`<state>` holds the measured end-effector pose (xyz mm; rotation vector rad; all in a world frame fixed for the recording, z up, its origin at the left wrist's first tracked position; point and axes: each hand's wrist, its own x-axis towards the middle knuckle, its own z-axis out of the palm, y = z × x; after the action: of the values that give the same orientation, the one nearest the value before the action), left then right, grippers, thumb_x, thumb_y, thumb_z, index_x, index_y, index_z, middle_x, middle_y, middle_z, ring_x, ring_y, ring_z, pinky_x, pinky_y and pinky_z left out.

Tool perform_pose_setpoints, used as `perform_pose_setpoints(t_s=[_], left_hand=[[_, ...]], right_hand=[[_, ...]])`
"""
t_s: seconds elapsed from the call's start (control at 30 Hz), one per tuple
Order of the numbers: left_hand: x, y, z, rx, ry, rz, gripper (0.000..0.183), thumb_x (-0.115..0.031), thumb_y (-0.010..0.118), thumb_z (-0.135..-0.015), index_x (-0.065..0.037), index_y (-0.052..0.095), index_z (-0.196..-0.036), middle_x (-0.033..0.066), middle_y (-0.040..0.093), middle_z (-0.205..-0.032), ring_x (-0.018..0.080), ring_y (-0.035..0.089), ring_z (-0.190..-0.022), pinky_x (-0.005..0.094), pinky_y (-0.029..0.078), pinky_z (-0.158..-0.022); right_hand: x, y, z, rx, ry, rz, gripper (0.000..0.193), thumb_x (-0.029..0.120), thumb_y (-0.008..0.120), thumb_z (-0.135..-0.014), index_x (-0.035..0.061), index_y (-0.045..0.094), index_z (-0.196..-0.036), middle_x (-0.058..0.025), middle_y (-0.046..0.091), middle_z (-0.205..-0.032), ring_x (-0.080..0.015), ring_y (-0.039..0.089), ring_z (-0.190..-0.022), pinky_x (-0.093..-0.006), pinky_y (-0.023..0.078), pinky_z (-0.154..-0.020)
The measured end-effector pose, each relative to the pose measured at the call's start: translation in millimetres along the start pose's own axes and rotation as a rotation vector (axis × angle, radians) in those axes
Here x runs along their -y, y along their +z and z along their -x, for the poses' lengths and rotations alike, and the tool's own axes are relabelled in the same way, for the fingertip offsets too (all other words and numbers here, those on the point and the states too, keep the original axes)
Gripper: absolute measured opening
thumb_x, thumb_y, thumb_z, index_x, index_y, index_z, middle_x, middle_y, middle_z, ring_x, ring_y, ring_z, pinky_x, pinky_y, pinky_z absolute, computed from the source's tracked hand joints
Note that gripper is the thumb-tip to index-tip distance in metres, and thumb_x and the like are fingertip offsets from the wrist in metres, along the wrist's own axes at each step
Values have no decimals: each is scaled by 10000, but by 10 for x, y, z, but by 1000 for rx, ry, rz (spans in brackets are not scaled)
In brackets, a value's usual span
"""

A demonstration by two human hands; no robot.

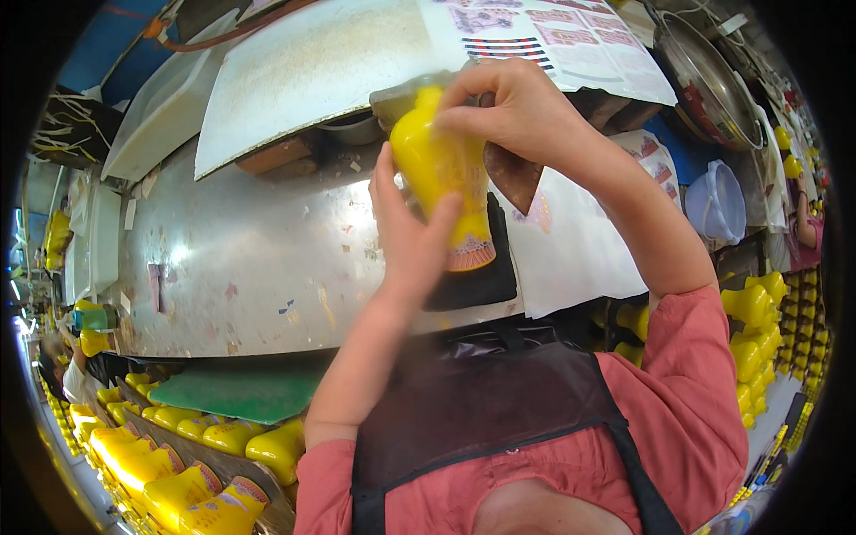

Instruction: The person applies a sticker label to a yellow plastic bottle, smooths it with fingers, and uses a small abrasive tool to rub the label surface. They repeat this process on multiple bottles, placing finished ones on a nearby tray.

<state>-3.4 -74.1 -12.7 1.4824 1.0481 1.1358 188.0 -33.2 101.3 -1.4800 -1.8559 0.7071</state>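
Yellow vase (423, 156) held over a black pad (501, 276) on the metal surface (223, 259), tilted, neck away from the person, patterned foot nearest; whether the foot bears on the pad, cannot tell. Left hand (410, 227): fingers wrapped about the body, thumb across the near side. Right hand (504, 107): fingers curled round a brown pointed piece (514, 181), tips at the vase's shoulder, blurred; contact unclear. Grey basin (385, 105) just behind the vase, inside mostly hidden. Small bowl (352, 132) tucked under the white board (303, 89); contents out of sight. Far right, lilac bucket (716, 203), handle showing, contents unclear. Above it, a wide metal pan (709, 67); reddish patch there, cannot identify. Upper left, pale trough (165, 120). Lower left, more yellow vases (187, 495) lie in rows.
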Motion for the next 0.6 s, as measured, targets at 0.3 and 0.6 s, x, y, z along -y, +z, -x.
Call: perform_pose_setpoints(t_s=[0.3, 0.6], left_hand=[[7, -49, -17, -20, 88, -33, 1024, -271, 807, -810, 5, 193, -1582, 234, 308, -1535, 372, 363, -1421, 478, 342, -1171], [-245, -36, -441, -180, 318, -361, 804, -256, 842, -790, -4, 439, -1439, 192, 478, -1397, 328, 478, -1310, 447, 395, -1111]], right_hand=[[-3, 34, -54, -3, -29, -42, 272, 273, 745, -840, 19, 777, -932, -156, 733, -817, -259, 707, -729, -352, 553, -709], [-6, 45, -110, -53, -57, 61, 295, 302, 742, -839, 14, 768, -899, -158, 730, -814, -306, 713, -741, -368, 553, -701]])
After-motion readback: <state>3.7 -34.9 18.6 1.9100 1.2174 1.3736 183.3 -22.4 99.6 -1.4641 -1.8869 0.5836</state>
